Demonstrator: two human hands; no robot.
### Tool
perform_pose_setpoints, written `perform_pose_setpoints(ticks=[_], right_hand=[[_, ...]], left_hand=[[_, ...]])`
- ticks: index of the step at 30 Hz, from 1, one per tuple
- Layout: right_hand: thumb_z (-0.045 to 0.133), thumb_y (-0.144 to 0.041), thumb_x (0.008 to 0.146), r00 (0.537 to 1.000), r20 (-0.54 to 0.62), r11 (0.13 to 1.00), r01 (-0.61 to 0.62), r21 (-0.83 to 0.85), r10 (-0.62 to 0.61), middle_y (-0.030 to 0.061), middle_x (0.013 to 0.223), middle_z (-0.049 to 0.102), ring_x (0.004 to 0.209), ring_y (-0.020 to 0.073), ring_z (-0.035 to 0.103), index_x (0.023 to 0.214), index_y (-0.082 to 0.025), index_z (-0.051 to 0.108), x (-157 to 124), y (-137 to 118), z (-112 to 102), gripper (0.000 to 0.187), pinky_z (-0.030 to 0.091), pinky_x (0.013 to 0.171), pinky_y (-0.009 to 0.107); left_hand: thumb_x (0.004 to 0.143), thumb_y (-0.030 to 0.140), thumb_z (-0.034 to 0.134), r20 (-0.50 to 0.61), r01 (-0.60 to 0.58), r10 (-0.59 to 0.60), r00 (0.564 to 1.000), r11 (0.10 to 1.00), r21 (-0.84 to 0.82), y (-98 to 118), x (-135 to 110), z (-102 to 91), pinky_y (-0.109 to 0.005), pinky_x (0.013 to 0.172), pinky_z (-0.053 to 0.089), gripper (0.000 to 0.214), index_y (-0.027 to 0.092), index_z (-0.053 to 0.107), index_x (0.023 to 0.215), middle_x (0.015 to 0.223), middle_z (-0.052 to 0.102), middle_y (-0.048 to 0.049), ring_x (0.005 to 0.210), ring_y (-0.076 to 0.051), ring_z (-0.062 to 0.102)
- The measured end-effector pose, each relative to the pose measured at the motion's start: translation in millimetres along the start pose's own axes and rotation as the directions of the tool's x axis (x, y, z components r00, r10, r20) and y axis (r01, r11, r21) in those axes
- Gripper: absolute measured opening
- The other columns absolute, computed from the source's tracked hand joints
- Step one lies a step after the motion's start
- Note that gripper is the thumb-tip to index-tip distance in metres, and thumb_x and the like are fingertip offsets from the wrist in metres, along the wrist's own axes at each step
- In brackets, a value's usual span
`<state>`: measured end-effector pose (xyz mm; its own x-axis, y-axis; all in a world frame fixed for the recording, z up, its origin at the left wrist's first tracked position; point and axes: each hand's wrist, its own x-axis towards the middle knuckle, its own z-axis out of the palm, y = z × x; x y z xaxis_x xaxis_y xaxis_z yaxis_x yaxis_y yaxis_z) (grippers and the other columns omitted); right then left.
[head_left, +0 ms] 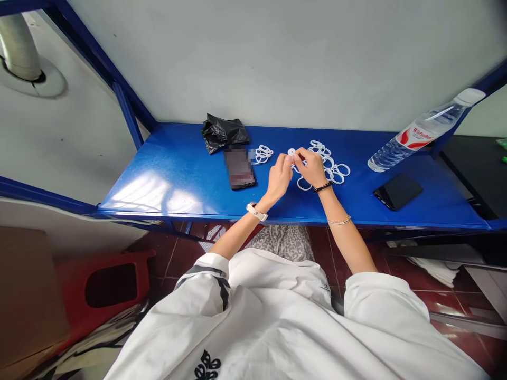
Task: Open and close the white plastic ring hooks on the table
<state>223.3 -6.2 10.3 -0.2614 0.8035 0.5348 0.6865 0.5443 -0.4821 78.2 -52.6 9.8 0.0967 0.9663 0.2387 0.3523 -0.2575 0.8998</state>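
Observation:
Both hands meet above the blue shelf (178,174). My left hand (279,175) and my right hand (312,166) pinch a small white ring piece (292,152) between their fingertips. Just right of my right hand lies a loose pile of white rings (332,166). A smaller cluster of white rings (262,154) sits to the left of my left hand. My left wrist carries a watch, my right wrist a dark bead bracelet and a thin bangle.
A crumpled black plastic bag (224,132) lies at the back of the shelf, a phone (238,168) in front of it. A second dark phone (397,191) and a lying water bottle (423,132) are at the right. A red stool (106,285) stands below left.

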Motion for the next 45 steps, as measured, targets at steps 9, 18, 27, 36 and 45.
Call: perform_pose_setpoints(ticks=[9,18,27,36,45], right_hand=[[0.028,-0.064,0.108,0.996,-0.030,0.996,-0.083,0.033,0.084,0.0048,0.073,0.070,0.069,0.0247,0.068,0.088,-0.026,0.058,0.6,4.2,-2.8,0.053,0.046,0.067,0.036],[0.038,-0.069,0.103,0.997,-0.004,0.992,-0.082,0.098,0.082,0.0042,0.076,0.071,0.071,0.0237,0.067,0.083,-0.026,0.055,0.7,0.2,-2.2,0.050,0.048,0.069,0.035],[0.030,-0.071,0.105,0.989,0.148,0.993,-0.034,0.112,0.017,0.0025,0.068,0.064,0.066,0.0214,0.060,0.077,-0.027,0.047,0.8,-9.8,-5.6,0.055,0.044,0.070,0.034],[0.031,-0.058,0.108,0.977,0.212,0.999,-0.039,0.029,0.032,0.0049,0.068,0.064,0.065,0.0237,0.059,0.076,-0.027,0.049,0.8,-5.0,1.6,0.049,0.042,0.067,0.036],[0.036,-0.066,0.107,0.991,0.123,0.974,0.026,0.223,-0.055,0.0021,0.076,0.067,0.071,0.0221,0.064,0.094,-0.026,0.056,-0.6,-5.7,0.7,0.046,0.048,0.071,0.034]], left_hand=[[0.112,0.036,0.039,0.084,0.081,-0.082,0.993,0.997,0.011,-24.8,34.7,0.8,-0.028,0.069,0.039,0.034,0.023,0.048,0.083,0.062,0.053,0.0031,0.061,-0.016,0.056],[0.103,0.037,0.062,0.064,0.052,-0.051,0.997,0.999,-0.009,-17.0,24.2,-6.6,-0.026,0.064,0.032,0.036,0.022,0.041,0.078,0.063,0.047,0.0064,0.060,-0.011,0.045],[0.103,0.028,0.050,0.151,0.153,-0.122,0.981,0.964,-0.216,-20.9,28.2,-10.0,-0.025,0.056,0.031,0.040,0.021,0.037,0.066,0.056,0.037,0.0066,0.054,-0.008,0.033],[0.098,0.031,0.056,-0.005,0.120,-0.120,0.993,0.993,0.014,-23.4,29.8,-16.1,-0.029,0.059,0.029,0.050,0.021,0.027,0.059,0.057,0.031,0.0033,0.058,-0.011,0.035],[0.098,0.037,0.067,-0.079,-0.204,0.282,0.956,0.836,0.510,-24.9,32.7,-29.0,-0.037,0.089,0.047,0.030,0.020,0.055,0.077,0.092,0.065,-0.0085,0.095,-0.023,0.061]])
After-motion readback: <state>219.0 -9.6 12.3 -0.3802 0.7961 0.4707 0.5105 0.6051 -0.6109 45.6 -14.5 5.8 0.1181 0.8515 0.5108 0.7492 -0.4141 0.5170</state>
